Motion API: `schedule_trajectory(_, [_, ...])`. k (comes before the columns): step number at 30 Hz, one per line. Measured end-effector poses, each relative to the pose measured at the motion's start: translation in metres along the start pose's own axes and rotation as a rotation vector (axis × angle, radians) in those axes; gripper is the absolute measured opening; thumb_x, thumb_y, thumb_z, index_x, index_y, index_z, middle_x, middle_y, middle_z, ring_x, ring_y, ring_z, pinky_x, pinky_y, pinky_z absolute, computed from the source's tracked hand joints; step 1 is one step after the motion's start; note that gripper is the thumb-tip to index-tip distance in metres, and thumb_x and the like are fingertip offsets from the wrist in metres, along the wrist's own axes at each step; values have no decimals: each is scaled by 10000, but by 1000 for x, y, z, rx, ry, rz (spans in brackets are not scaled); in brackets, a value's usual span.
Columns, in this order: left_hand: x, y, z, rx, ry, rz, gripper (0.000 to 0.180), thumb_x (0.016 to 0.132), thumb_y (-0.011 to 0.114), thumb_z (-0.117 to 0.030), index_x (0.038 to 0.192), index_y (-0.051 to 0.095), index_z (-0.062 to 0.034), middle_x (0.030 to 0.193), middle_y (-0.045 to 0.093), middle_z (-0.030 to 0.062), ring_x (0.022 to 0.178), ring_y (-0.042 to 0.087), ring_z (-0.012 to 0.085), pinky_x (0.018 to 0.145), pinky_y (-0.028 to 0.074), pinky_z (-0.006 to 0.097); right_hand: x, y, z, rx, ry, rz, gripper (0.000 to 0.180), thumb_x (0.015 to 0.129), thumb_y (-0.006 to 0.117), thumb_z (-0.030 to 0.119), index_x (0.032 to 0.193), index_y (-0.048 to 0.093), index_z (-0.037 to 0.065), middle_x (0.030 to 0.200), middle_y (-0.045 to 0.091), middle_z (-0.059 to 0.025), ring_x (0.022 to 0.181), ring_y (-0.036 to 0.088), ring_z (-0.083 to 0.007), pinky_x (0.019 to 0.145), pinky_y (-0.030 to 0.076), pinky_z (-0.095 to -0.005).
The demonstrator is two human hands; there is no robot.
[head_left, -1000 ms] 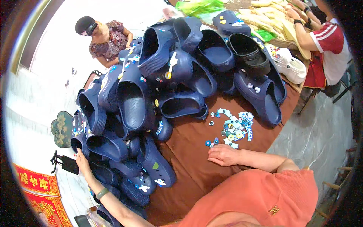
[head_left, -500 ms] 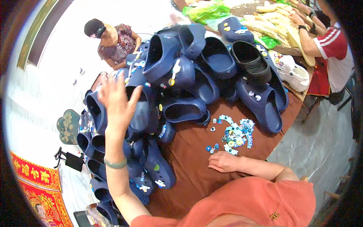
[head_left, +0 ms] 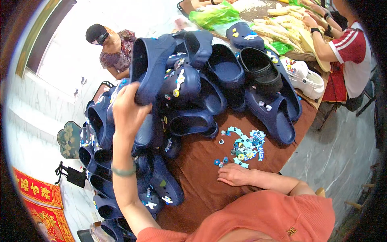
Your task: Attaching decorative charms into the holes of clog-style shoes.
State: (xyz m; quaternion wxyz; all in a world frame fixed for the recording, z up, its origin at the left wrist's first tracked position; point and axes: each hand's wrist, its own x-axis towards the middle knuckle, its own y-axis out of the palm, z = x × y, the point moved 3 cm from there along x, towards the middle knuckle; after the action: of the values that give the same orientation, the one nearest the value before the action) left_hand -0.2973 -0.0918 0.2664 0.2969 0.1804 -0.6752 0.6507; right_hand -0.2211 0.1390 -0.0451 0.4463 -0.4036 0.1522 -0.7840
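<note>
My left hand reaches up into a heap of navy clogs and is closed on the heel end of one navy clog, which is tilted upright. My right hand rests on the brown cloth, its fingers loosely curled and nothing visible in them. Just beyond it lies a small pile of shoe charms, light blue, dark blue and white. Below my left hand, a navy clog with charms on its toe lies at the near side of the heap.
A black clog and a white clog lie at the right of the heap. Behind them is a table with pale cobs and a green bag. One person is at the far left, another at the right.
My left hand has gone from spread fingers above the heap to a grip on a navy clog, which has shifted left and tilted up. My right hand stays beside the charms.
</note>
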Motion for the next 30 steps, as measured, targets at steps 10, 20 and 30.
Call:
schedule_trajectory(10, [-215,-98,-82,-130,405,302,130,753,707,-83,800,589,-105,1039,704,77,972,667,238,769,541,355,32,-55,7,1778,367,-352,831,888,378,721,1409,429,75,1414,487,-110,1252,503,-303,985,455,-495])
schedule_trajectory(20, [-375,-69,-99,-59,278,490,126,763,651,-93,884,618,-82,1150,662,94,1058,632,224,773,493,337,31,-19,2,1569,791,-155,475,881,654,325,1285,546,98,1186,652,-43,1061,634,-179,890,538,-433])
schedule_trajectory(30, [-398,-24,-101,-532,-303,491,468,800,726,-444,987,648,-21,1015,663,137,976,641,264,806,508,369,14,-19,-5,950,959,1,550,891,681,343,1310,493,41,1084,657,-20,922,620,-138,787,509,-311])
